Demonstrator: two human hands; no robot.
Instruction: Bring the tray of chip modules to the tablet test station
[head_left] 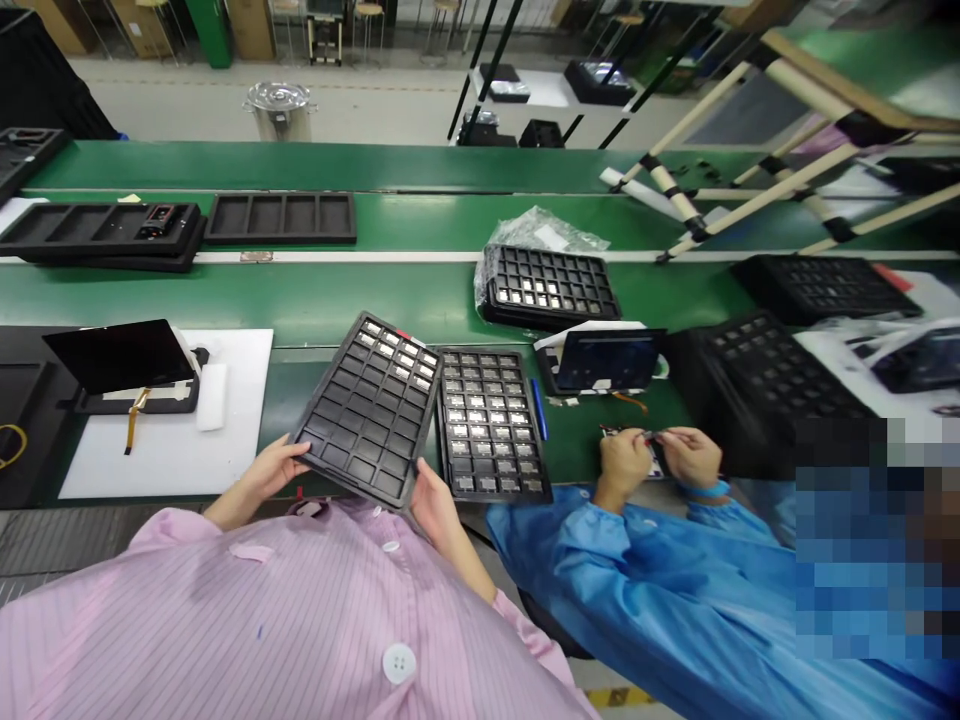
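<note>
Between my two hands is a black compartment tray [356, 420], tilted, with small silvery parts in its far rows and bare pockets nearer me. My left hand [274, 468] grips its near left corner, thumb on top. At the near right corner, my right hand [433, 495] is closed on the edge. Just right of it lies a second black tray [457, 462], with silvery parts in most of its pockets; the held tray overlaps or touches its left edge. A blue pen [539, 408] lies along that second tray's right side.
On the left, a propped dark screen [124, 355] and a white block [212, 397] rest on a white board [244, 440]. Ahead sits a bagged tray stack [555, 285]. To my right, a co-worker's hands [626, 460] handle a small part near another screen unit [611, 360].
</note>
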